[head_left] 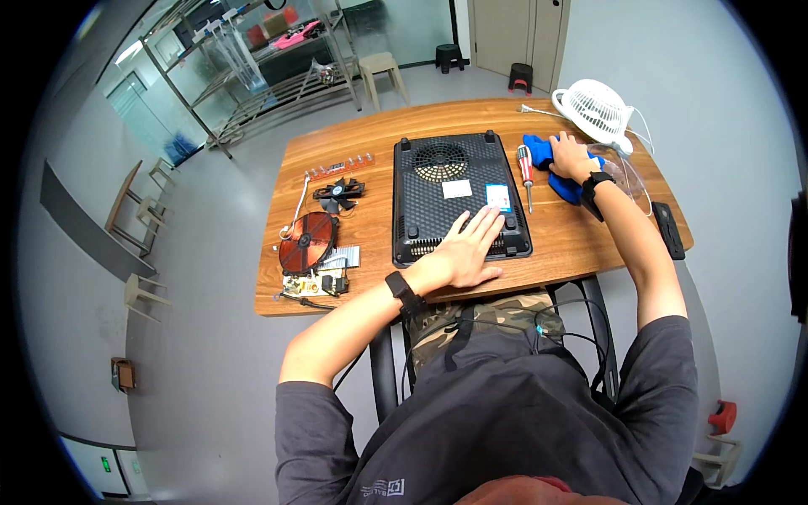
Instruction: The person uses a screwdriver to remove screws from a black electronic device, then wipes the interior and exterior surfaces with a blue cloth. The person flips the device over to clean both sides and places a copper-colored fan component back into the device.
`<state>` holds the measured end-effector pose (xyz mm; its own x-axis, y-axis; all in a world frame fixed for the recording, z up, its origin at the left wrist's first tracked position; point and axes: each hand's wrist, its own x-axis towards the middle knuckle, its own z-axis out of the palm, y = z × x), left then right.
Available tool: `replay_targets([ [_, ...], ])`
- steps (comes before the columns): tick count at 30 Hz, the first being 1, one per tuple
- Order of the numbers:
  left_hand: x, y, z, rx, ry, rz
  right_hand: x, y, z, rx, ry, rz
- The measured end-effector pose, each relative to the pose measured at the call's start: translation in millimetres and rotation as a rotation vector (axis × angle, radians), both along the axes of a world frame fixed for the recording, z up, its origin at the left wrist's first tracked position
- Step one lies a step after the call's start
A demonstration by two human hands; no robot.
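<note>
An induction cooker housing (445,183) of black plastic lies underside up on the wooden table, its round fan grille at the far end and two labels on it. My left hand (470,249) rests flat on the near end of this housing, fingers spread, the thumb over the front rim. Over to the right, my right hand (570,158) is curled on a bunched blue cloth (540,151), its palm side hidden. Between housing and cloth lies a screwdriver (525,170) with a red and white handle, its tip towards me.
Left on the table (372,278) are an induction coil (307,243), a small fan (339,194), a control board (341,166) and a circuit board with heatsink (312,284). A white electric fan (593,110) occupies the far right corner; a black object (668,230) sits at the right edge.
</note>
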<state>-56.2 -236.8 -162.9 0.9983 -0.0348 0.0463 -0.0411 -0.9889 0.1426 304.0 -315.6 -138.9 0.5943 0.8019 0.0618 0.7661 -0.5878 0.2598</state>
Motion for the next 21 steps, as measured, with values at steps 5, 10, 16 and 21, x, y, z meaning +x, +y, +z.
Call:
replay_targets([
  [5, 0.2, -0.5, 1.9, 0.009, 0.015, 0.008, -3.3, 0.9, 2.4, -0.008, 0.002, -0.012],
  [10, 0.7, 0.5, -3.0, 0.018, -0.010, 0.000, -7.1, 1.9, 7.5, -0.061, 0.010, 0.003],
  [16, 0.2, 0.3, -2.6, 0.010, -0.012, 0.000, -18.6, 10.6, 29.8, -0.105, 0.064, 0.006],
  [21, 0.6, -0.2, -0.9, 0.008, -0.010, -0.002, -25.9, 32.7, 35.8, 0.014, 0.092, 0.187],
])
